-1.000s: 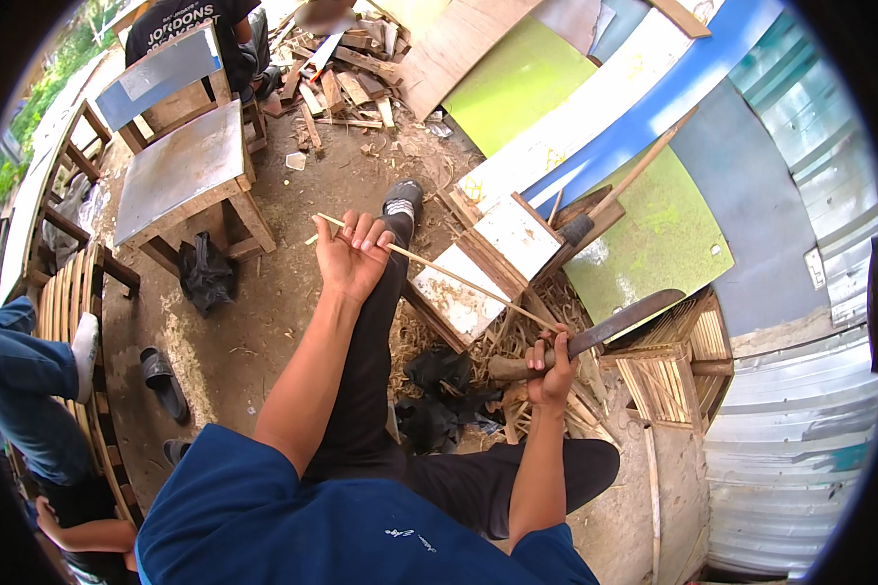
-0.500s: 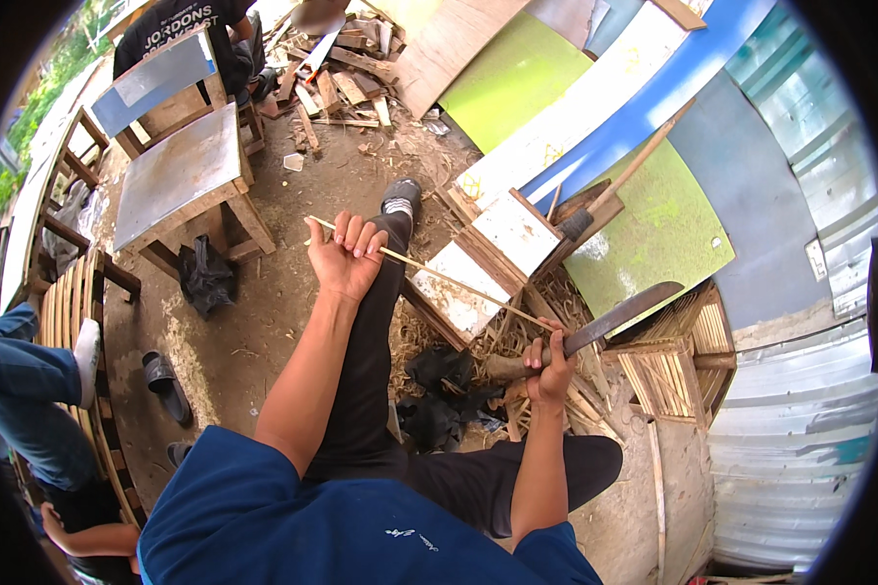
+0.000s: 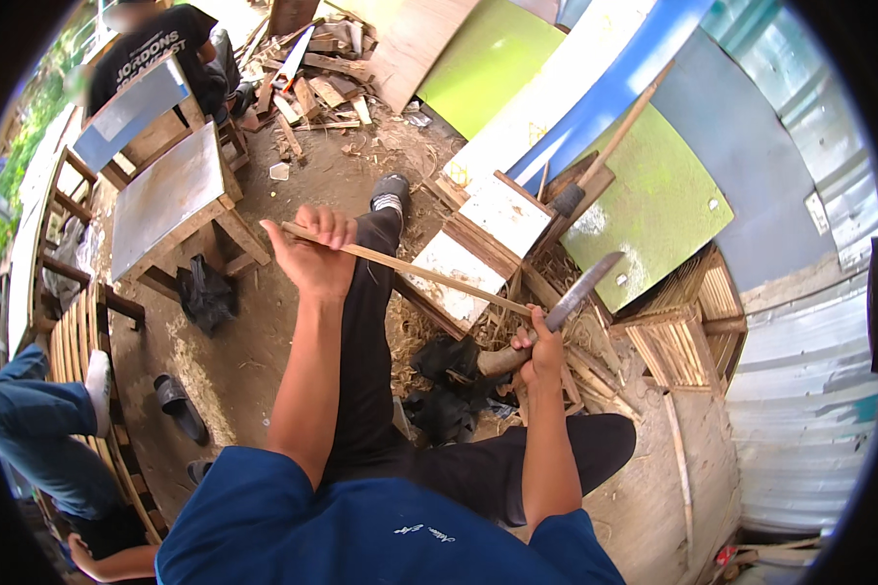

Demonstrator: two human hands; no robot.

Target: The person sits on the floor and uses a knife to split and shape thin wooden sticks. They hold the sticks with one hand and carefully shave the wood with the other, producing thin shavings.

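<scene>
My left hand is closed around one end of a long, thin wooden strip, its fingers curled over it. The strip slants down across my front to my right hand, where its other end meets the fingertips. That right hand grips a machete by its thick wooden handle, and the machete's blade points up and away to the right. Whether the right fingers also pinch the strip is hard to make out. Under the strip stands a low wooden bench with a white, worn top.
Black plastic bags and shavings lie below my right hand. A slatted wooden frame stands at right by corrugated metal sheets. At left are a wooden chair, a sandal and a person's legs. Another person sits beyond.
My left hand has shifted left, and the strip has turned so a broader face shows. The machete blade has swung to a steeper upward angle. The whole view has shifted slightly.
</scene>
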